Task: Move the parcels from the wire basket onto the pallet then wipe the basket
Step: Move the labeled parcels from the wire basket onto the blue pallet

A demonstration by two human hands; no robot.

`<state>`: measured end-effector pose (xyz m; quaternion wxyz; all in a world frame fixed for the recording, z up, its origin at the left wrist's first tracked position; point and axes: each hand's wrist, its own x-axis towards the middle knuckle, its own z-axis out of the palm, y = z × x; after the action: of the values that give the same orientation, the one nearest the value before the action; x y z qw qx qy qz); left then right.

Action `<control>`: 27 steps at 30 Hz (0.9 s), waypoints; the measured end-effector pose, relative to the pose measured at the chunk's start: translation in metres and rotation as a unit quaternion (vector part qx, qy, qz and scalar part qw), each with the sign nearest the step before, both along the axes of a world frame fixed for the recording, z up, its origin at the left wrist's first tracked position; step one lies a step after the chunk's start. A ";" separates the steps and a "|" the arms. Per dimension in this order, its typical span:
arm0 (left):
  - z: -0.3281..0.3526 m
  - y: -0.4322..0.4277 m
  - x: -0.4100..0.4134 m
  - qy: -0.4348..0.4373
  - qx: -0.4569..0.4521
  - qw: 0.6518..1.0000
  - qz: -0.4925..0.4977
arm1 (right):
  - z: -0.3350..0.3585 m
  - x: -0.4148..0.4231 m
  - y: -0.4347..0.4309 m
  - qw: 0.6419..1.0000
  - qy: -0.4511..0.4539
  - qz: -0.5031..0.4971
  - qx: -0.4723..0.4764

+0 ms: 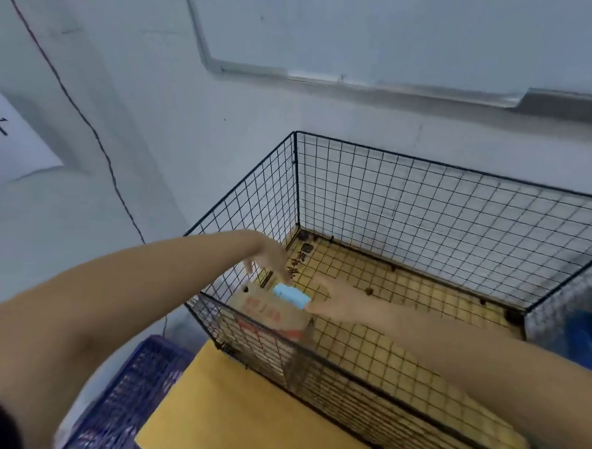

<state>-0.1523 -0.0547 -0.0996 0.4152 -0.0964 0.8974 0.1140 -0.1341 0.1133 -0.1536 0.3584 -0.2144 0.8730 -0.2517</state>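
A brown cardboard parcel with red print (268, 315) stands in the near-left corner of the black wire-mesh basket (424, 165), leaning against the left wall. A small light-blue block-shaped item (292, 295) lies on its top edge; whether that is a second parcel or a sponge cannot be told. The left hand (270, 260) reaches over the left wall, fingers straight, loosely spread and pointing down at the parcel's far side, holding nothing. The right hand (339, 299) comes in low from the right with its fingertips at the blue item's end; blur hides whether they pinch it or only touch. The parcel looks like stiff, light cardboard with dry, grippy faces. It is probably best clamped between both palms on opposite sides, or taken by the top edge and lifted straight up clear of the mesh. The loose blue item could slide off if the box tilts. A blue plastic crate (141, 387) sits beyond the basket's near-left corner.
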 end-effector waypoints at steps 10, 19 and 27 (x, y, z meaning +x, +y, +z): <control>-0.056 -0.015 -0.029 -0.113 -0.083 0.988 -0.071 | -0.053 -0.014 -0.014 0.959 -0.254 -0.120 -0.037; -0.078 -0.015 -0.025 -0.269 -0.118 0.954 -0.066 | -0.077 -0.010 -0.019 0.883 -0.409 -0.195 -0.124; -0.070 -0.009 -0.016 -0.197 -0.093 0.976 -0.011 | -0.075 -0.002 -0.017 0.827 -0.449 -0.256 -0.220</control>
<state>-0.1684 -0.0639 -0.1691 0.5746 -0.1450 0.8055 0.0039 -0.1357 0.0968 -0.2285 0.5768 0.0800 0.5610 -0.5884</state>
